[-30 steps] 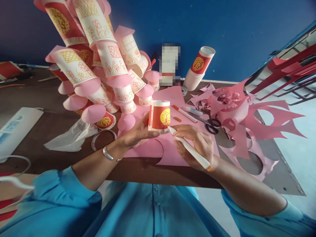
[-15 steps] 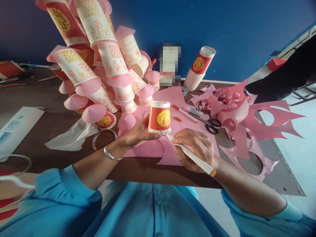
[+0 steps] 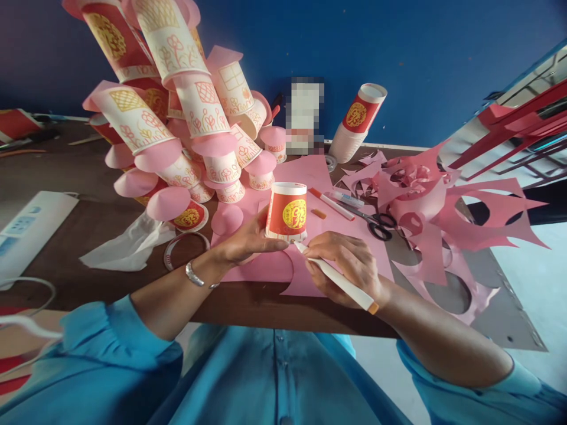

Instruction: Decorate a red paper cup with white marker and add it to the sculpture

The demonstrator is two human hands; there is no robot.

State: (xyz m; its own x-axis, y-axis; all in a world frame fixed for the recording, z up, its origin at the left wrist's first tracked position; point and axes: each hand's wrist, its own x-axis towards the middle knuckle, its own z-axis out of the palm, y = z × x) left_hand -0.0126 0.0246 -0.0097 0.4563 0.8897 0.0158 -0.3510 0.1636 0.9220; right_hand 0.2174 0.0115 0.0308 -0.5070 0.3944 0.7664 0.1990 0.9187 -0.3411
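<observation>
While our left hand [image 3: 241,243] clamped its fingers on a tapered red-and-white paper cup [image 3: 283,213] mid-frame, our right hand [image 3: 348,267] pinched a white, orange-ended marker [image 3: 337,280] between fingers near the cup's lower edge.

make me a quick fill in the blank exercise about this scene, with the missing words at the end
The ____ hand grips a thick white marker.
The left hand holds a cup whose band around the yellow emblem is ____.
The paper scraps beside the scissors are ____.
The wall behind the table is ____.

Missing words: right; red; pink; blue.
</observation>
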